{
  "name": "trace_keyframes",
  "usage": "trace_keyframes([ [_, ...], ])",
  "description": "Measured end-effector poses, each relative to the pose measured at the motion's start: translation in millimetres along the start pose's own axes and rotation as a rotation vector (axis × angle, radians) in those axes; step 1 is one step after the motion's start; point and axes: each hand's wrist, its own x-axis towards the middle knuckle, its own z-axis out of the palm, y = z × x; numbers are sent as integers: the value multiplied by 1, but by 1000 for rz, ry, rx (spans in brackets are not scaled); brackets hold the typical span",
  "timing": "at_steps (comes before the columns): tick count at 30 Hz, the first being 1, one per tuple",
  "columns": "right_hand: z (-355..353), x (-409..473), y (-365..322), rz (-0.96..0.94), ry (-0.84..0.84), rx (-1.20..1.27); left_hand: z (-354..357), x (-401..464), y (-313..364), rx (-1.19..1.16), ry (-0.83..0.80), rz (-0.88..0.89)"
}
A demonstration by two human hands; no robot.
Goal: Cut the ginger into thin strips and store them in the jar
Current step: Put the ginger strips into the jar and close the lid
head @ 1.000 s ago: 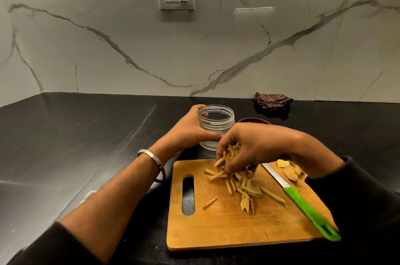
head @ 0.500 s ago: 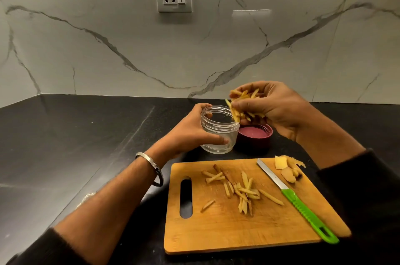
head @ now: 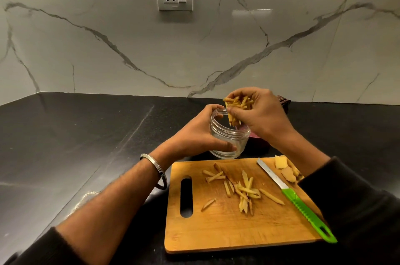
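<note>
- My left hand [head: 194, 135] still grips the clear jar [head: 229, 139], tilted toward me just behind the cutting board [head: 227, 232].
- My right hand [head: 259, 113], at board level a second ago, now holds a bunch of ginger strips [head: 237, 105] at the jar's mouth, tips pointing in.
- Loose strips [head: 244, 191] lie on the board as before, fewer than a second ago.
- The green-handled knife [head: 303, 206] hasn't moved; ginger offcuts [head: 285, 169] sit beside its blade.
</note>
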Motion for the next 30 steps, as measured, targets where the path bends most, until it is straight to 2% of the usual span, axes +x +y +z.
trace_keyframes([
  [5, 6, 0, -2, -69, -156, -267, 1, -2, 2, -25, -23, -4],
  [13, -1, 13, -18, 85, -527, -448, 2, -3, 7, 10, -27, 36],
  [16, 0, 16, -19, 88, -545, -476, 1, -3, 7, 11, -29, 31],
  [21, 3, 18, -17, 135, -476, -444, -1, -3, 6, -3, -46, 25],
  [26, 3, 20, -15, 169, -502, -436, 0, -3, 7, -8, -56, 33],
  [30, 6, 19, -14, 135, -449, -443, 0, -1, 4, -16, -55, 23],
])
